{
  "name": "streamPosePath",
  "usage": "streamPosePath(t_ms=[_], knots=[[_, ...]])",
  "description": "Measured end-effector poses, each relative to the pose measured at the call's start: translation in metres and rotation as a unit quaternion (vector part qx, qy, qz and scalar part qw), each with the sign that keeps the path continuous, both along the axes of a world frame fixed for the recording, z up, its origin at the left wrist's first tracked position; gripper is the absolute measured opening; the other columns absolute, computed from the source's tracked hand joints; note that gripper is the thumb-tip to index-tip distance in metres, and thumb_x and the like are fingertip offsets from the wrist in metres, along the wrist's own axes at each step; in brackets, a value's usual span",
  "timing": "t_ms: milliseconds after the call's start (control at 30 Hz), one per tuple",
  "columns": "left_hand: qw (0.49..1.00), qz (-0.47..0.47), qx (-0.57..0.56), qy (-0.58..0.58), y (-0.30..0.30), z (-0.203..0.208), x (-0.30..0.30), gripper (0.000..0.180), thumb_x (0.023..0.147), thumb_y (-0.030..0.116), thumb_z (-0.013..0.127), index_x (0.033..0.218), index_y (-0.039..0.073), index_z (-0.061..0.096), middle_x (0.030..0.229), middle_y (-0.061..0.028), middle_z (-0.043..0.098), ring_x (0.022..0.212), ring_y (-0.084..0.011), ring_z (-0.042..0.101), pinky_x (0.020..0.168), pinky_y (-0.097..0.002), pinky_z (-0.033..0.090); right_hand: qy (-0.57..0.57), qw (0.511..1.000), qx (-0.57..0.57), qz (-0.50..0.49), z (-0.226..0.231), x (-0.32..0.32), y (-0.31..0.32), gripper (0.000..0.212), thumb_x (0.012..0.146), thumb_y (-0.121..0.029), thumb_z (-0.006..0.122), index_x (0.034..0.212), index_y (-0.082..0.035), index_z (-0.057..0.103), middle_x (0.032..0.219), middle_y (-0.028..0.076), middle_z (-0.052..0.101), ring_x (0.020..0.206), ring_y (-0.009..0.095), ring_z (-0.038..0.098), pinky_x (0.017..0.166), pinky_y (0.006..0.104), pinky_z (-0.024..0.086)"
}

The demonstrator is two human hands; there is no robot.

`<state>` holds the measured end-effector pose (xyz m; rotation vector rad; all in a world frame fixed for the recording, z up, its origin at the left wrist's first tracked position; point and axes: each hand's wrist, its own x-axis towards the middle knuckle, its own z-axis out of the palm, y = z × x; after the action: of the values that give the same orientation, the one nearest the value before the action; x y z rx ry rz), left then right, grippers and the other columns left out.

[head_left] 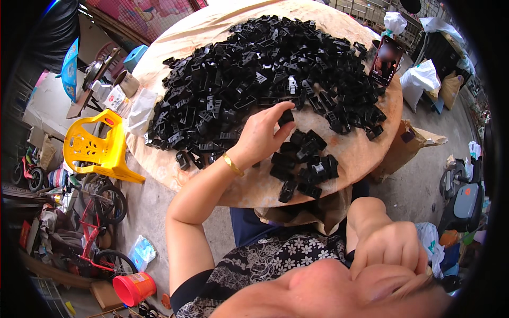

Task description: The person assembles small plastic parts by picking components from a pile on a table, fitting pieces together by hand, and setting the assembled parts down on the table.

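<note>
Over the round table (154, 167), my left hand (262, 132) reaches in and pinches a small black plastic part (285, 117) between thumb and fingers. A gold-coloured bangle circles that wrist. Beyond the hand spreads a big heap of similar black plastic parts (249, 63), several of them hollow or frame-shaped. Closer to me, just right of my left forearm, lies a smaller separate group of black parts (307, 164). My right hand (389, 246) is curled into a fist, raised close to me at the lower right, off the table. Nothing shows in that fist; its inner side is hidden.
A phone (387, 61) with a lit screen stands at the table's right edge. Below that edge sits an open cardboard box (408, 148). A brown bag (302, 212) hangs at the near edge. Leftward are a yellow chair (98, 143), a red bicycle (90, 230) and a red bucket (134, 289).
</note>
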<state>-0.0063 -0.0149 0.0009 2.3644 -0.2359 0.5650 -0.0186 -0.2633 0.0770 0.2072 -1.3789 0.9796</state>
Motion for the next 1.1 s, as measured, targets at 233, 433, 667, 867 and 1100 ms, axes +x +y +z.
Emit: streamPosePath(t_ms=[233, 433, 667, 867, 1100], knots=[[1.0, -0.004, -0.004, 0.004, -0.002, -0.005, 0.001, 0.036, 0.079, 0.006, 0.066, 0.113, 0.003, 0.054, 0.09, -0.0128, 0.065, 0.082, -0.0272, 0.064, 0.073, -0.0309, 0.05, -0.003, 0.996, -0.019, -0.083, -0.026, -0.013, -0.007, 0.025, 0.085, -0.022, 0.063, 0.079, 0.002, 0.067, 0.073, 0.011, 0.064, 0.053, 0.028, 0.058, 0.049, 0.036, 0.048], [1.0, -0.009, -0.006, 0.006, -0.002, 0.002, 0.002, 0.036, 0.079, 0.006, 0.066, 0.113, 0.003, 0.055, 0.09, -0.0128, 0.065, 0.082, -0.0271, 0.064, 0.073, -0.0313, 0.05, 0.001, 0.975, 0.013, -0.22, -0.022, 0.031, 0.031, 0.042, 0.088, -0.04, 0.056, 0.068, -0.004, 0.066, 0.056, 0.003, 0.057, 0.045, 0.014, 0.049, 0.097, 0.0551, 0.033], [0.999, -0.012, -0.002, -0.032, -0.001, -0.005, 0.006, 0.037, 0.08, 0.017, 0.066, 0.114, 0.008, 0.054, 0.082, -0.0143, 0.062, 0.068, -0.0296, 0.059, 0.062, -0.0373, 0.048, 0.3, 0.889, -0.223, -0.266, -0.056, 0.059, 0.048, 0.049, 0.096, -0.036, 0.031, 0.06, -0.012, 0.054, 0.048, 0.0, 0.045, 0.043, 0.011, 0.037, 0.108, 0.047, 0.023], [1.0, -0.016, 0.015, -0.006, -0.004, 0.0, 0.001, 0.039, 0.079, 0.01, 0.067, 0.115, 0.005, 0.055, 0.094, -0.0148, 0.064, 0.086, -0.0309, 0.063, 0.075, -0.034, 0.05, 0.287, 0.879, -0.248, -0.289, -0.066, 0.061, 0.047, 0.046, 0.096, -0.034, 0.034, 0.061, -0.01, 0.052, 0.048, 0.001, 0.044, 0.046, 0.01, 0.037, 0.102, 0.0425, 0.032], [0.996, -0.085, 0.025, 0.003, -0.004, -0.003, 0.0, 0.04, 0.08, 0.018, 0.065, 0.115, 0.003, 0.051, 0.099, -0.0171, 0.062, 0.089, -0.0347, 0.059, 0.075, -0.039, 0.049, 0.29, 0.827, -0.304, -0.374, -0.074, 0.075, 0.044, 0.04, 0.094, -0.03, 0.043, 0.059, -0.01, 0.041, 0.051, -0.003, 0.03, 0.049, 0.008, 0.026, 0.046, 0.0242, 0.02]])
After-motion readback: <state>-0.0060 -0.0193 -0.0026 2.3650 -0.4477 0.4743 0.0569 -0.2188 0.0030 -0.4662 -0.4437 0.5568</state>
